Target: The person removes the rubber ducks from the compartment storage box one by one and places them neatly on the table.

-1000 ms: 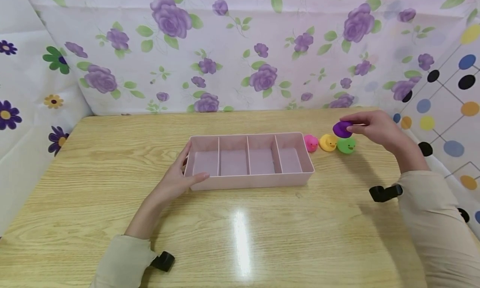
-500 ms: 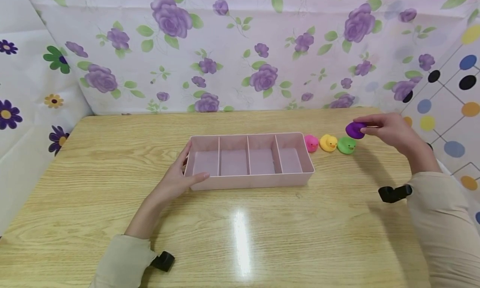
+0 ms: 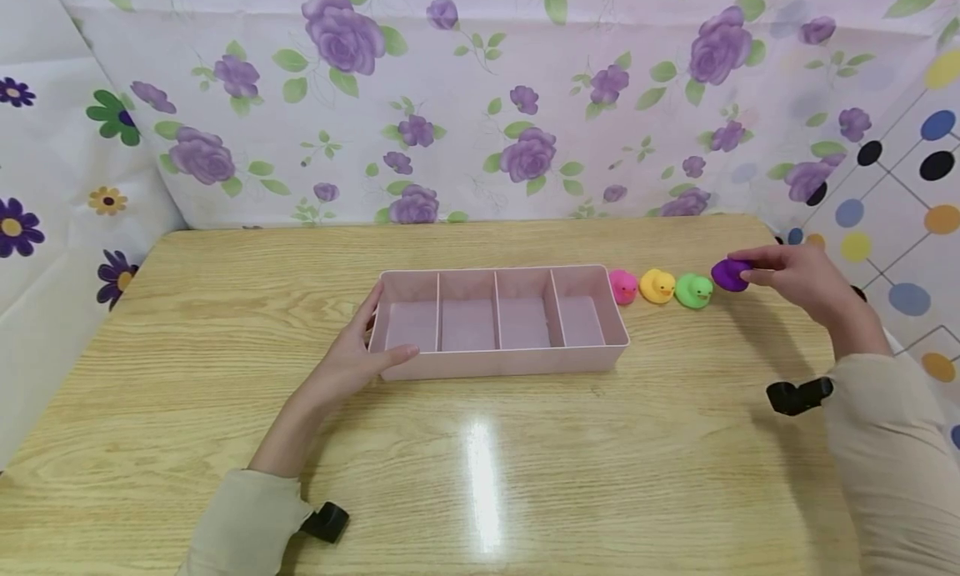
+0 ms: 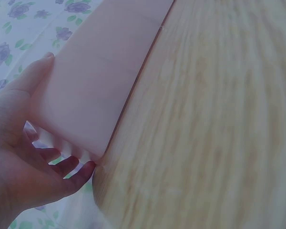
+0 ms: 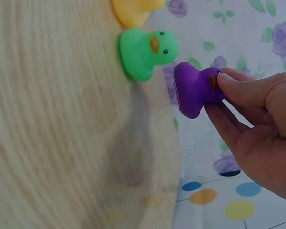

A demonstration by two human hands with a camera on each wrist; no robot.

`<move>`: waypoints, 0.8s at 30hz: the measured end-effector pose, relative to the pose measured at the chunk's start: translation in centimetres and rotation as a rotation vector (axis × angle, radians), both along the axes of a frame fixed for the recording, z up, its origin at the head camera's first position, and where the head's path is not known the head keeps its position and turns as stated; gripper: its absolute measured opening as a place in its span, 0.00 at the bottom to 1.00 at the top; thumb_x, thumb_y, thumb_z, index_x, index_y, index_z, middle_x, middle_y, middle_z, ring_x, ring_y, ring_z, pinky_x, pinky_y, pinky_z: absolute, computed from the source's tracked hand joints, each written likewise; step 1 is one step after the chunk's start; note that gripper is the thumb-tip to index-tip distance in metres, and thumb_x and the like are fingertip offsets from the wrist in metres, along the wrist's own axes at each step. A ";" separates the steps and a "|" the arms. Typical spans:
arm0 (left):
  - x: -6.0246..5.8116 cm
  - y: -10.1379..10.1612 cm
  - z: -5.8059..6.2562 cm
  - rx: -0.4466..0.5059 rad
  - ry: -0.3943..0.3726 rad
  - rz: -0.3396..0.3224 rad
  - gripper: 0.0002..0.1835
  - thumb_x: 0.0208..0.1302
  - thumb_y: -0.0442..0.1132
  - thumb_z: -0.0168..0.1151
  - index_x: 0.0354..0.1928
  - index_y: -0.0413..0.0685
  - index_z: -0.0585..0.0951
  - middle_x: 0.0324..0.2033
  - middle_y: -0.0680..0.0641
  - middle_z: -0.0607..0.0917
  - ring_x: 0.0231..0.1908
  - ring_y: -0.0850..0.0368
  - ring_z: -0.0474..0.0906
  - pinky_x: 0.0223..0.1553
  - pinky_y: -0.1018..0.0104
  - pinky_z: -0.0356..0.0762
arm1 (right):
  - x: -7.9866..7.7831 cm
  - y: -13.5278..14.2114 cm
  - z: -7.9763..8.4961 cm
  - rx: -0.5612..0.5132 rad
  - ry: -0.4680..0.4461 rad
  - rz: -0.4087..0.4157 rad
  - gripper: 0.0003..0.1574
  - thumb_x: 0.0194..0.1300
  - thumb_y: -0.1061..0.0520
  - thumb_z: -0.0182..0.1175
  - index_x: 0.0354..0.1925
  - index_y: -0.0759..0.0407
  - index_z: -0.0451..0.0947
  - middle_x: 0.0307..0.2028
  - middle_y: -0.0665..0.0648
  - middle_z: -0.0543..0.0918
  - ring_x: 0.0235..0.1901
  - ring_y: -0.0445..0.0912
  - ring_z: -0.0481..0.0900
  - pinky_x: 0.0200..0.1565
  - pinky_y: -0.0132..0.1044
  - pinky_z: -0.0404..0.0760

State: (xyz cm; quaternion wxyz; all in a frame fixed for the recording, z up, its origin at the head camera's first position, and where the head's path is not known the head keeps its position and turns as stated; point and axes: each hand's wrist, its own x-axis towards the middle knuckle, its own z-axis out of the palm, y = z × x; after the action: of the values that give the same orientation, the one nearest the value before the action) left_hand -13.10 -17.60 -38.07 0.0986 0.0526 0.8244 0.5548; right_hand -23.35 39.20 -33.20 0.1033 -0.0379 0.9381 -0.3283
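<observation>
My right hand (image 3: 806, 280) pinches a purple rubber duck (image 3: 731, 275) by its head, between thumb and fingers. In the right wrist view the purple duck (image 5: 193, 90) is held above the table, its flat base facing the wood. Just left of it stands a green rubber duck (image 3: 693, 291), then a yellow one (image 3: 657, 286) and a pink one (image 3: 622, 287), all in a row. My left hand (image 3: 352, 355) grips the left end of a pale pink divided box (image 3: 502, 363), thumb along the front side. In the left wrist view its fingers (image 4: 66, 167) reach round the box's end.
The box's compartments hold nothing, and its right end stands close beside the pink duck. Under everything is a wood-grain table (image 3: 555, 476). A flowered cloth (image 3: 465, 101) hangs behind it, with patterned cloths at both sides.
My right hand has moved right and down with the purple duck, from over the green duck to a spot right of it. The left hand and the box have stayed still.
</observation>
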 end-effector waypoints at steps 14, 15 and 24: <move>-0.1 0.0 -0.1 -0.006 0.009 0.003 0.57 0.59 0.48 0.70 0.77 0.63 0.37 0.74 0.39 0.48 0.69 0.39 0.50 0.62 0.38 0.59 | 0.3 1.4 -2.3 -0.007 -0.029 -0.029 0.33 0.72 0.49 0.55 0.66 0.69 0.66 0.62 0.76 0.66 0.61 0.66 0.60 0.57 0.65 0.62; -0.1 -0.1 -0.1 -0.006 0.010 0.003 0.57 0.59 0.48 0.70 0.77 0.62 0.37 0.74 0.39 0.48 0.69 0.39 0.50 0.61 0.38 0.59 | 0.3 1.5 -2.3 -0.007 -0.033 -0.034 0.34 0.72 0.49 0.55 0.66 0.68 0.66 0.62 0.76 0.66 0.62 0.66 0.60 0.57 0.65 0.62; -0.2 0.0 -0.2 -0.006 0.020 -0.004 0.57 0.59 0.48 0.70 0.77 0.63 0.37 0.74 0.43 0.47 0.69 0.39 0.51 0.59 0.41 0.64 | 0.3 1.6 -2.9 -0.009 -0.045 -0.055 0.36 0.68 0.45 0.60 0.65 0.65 0.69 0.62 0.73 0.68 0.63 0.64 0.60 0.55 0.59 0.64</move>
State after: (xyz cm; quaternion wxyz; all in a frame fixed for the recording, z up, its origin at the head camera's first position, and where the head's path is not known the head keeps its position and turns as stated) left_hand -13.30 -17.61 -38.23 0.0916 0.0595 0.8270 0.5515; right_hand -23.05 40.78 -36.06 0.1150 -0.0054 0.9348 -0.3361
